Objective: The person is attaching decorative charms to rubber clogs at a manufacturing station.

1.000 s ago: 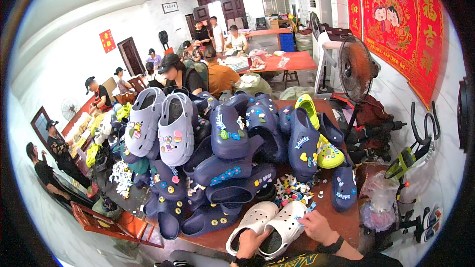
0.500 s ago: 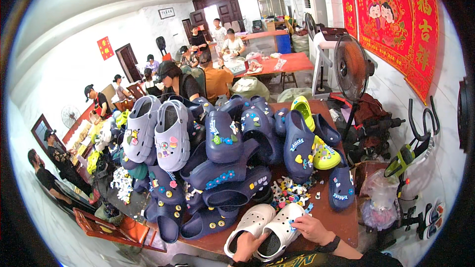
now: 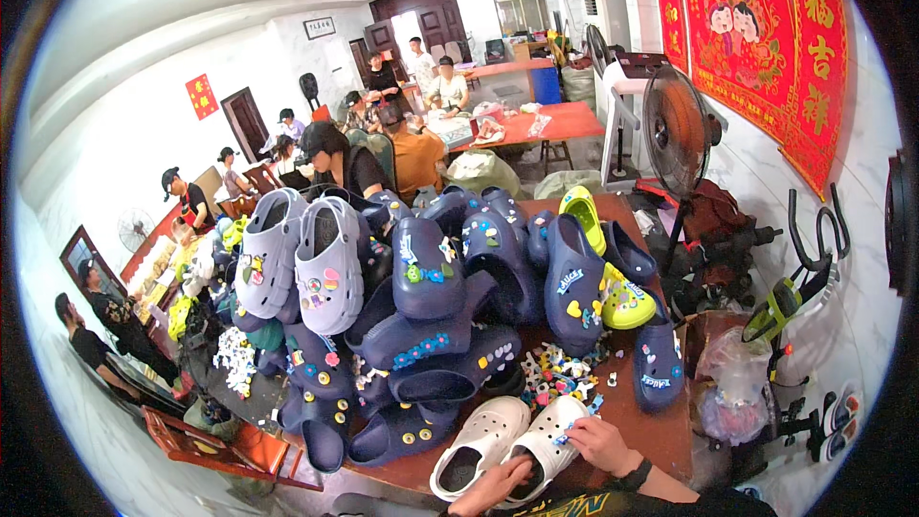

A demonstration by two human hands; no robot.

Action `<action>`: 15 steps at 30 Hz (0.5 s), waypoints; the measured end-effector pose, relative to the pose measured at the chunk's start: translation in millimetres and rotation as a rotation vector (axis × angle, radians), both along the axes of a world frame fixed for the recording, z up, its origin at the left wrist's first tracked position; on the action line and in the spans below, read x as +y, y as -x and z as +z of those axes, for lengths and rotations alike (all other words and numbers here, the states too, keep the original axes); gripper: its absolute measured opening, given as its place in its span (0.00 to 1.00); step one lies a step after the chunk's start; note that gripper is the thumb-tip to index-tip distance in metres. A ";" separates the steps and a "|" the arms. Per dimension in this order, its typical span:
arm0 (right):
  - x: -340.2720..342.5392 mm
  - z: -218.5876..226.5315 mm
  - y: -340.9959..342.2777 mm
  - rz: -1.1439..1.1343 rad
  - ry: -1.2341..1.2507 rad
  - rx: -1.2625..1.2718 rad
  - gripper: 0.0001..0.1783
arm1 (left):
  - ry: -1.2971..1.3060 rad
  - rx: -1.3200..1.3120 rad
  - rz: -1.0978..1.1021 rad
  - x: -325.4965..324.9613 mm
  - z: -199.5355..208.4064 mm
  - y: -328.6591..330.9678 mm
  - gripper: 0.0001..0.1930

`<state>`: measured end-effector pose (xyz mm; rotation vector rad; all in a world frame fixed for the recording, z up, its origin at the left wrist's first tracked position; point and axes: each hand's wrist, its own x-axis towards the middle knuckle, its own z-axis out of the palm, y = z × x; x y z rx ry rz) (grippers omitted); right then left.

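A pair of white clogs stands side by side at the table's near edge, the left white clog [image 3: 495, 421] beside the right white clog [image 3: 550, 436]. My left hand [image 3: 500, 484] reaches into the foot opening of the right one, its fingertips hidden under the upper, and grips it. At that clog's outer side, my right hand [image 3: 599, 444] pinches a small blue shoe charm [image 3: 563, 439] close to the holes in the upper. Just beyond the toes lies a loose heap of colourful shoe charms [image 3: 555, 373].
Navy clogs [image 3: 431, 335] with charms are piled to the left and ahead, topped by lavender clogs [image 3: 328, 263]. Lime clogs [image 3: 627, 297] and another navy clog [image 3: 658, 367] sit right. A standing fan [image 3: 678, 129] rises beyond the red-brown table [image 3: 627, 440]. Several people work farther back.
My left hand has slid from between the clogs into the right clog's opening. My right hand has barely shifted and stays at its outer side.
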<state>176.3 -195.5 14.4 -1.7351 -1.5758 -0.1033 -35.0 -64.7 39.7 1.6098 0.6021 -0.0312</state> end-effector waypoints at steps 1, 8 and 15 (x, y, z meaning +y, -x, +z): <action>1.5 0.1 -3.4 0.002 -0.011 0.047 0.06 | 0.005 0.026 -0.096 10.8 -23.5 -9.2 0.21; 10.4 7.8 -26.7 -0.216 -0.058 0.381 0.05 | -0.465 -0.106 -0.163 29.5 -15.6 -45.7 0.25; 8.5 -7.5 -13.2 -0.023 -0.052 0.068 0.09 | 0.660 -0.191 0.205 18.8 -25.0 -57.4 0.20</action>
